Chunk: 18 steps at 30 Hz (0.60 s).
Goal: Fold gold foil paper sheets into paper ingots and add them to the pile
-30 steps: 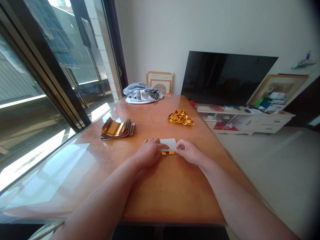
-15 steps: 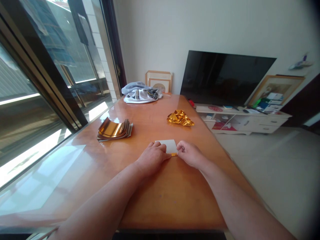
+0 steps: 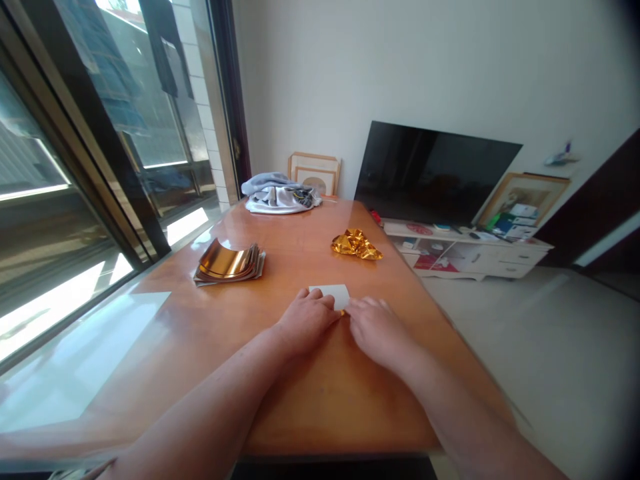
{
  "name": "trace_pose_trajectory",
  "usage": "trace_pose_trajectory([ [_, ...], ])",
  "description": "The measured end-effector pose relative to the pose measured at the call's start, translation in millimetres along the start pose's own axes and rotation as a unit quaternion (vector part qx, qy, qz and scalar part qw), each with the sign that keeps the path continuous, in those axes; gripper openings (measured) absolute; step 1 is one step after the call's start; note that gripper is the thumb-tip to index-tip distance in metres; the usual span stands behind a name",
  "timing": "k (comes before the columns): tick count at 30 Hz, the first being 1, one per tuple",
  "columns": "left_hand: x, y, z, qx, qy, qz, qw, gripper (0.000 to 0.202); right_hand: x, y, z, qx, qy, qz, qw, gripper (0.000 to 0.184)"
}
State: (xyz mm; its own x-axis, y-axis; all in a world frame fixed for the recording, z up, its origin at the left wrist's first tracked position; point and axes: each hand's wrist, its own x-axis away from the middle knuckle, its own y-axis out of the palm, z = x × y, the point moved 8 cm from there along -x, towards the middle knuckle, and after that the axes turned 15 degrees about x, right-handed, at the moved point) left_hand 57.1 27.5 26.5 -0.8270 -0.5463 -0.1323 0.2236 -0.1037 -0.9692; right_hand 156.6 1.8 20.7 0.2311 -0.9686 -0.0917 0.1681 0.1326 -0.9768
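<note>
A small folded paper (image 3: 331,293), white on top with a sliver of gold foil at its near edge, lies on the wooden table (image 3: 310,393). My left hand (image 3: 306,321) rests on the paper's near left part with its fingers curled and pressed down. My right hand (image 3: 376,327) covers the paper's near right edge, fingers bent and pressed together against the fold, almost touching my left hand. Most of the gold edge is hidden under my fingers.
A curled stack of gold foil sheets (image 3: 229,262) lies to the left, and a crumpled gold foil piece (image 3: 356,244) lies beyond the paper. A bundle of cloth (image 3: 279,196) sits at the table's far end. Window glass runs along the left; a television (image 3: 434,175) stands at the right.
My right hand has slid left over the paper's near edge, covering the gold strip that showed before. My left hand stayed on the paper. The camera tilted slightly.
</note>
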Motion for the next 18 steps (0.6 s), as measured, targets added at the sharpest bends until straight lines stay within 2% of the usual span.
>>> trace_pose_trajectory([
  [3, 2, -1.2, 0, -0.008, -0.005, 0.004, 1.0, 0.023, 6, 9, -8, 0.01, -0.012, -0.045, 0.999, 0.05],
  [8, 5, 1.1, 3, -0.005, -0.014, 0.019, 1.0, 0.026, 11, 22, -6, -0.019, -0.001, -0.085, 0.996, 0.064],
  [14, 9, 3.7, 10, -0.006, -0.027, 0.045, 0.999, 0.026, 16, 30, -9, -0.035, 0.034, -0.07, 0.996, 0.07],
  [18, 9, 4.2, 13, -0.016, -0.038, 0.034, 0.999, 0.026, 18, 31, -12, -0.039, 0.041, -0.064, 0.996, 0.069],
])
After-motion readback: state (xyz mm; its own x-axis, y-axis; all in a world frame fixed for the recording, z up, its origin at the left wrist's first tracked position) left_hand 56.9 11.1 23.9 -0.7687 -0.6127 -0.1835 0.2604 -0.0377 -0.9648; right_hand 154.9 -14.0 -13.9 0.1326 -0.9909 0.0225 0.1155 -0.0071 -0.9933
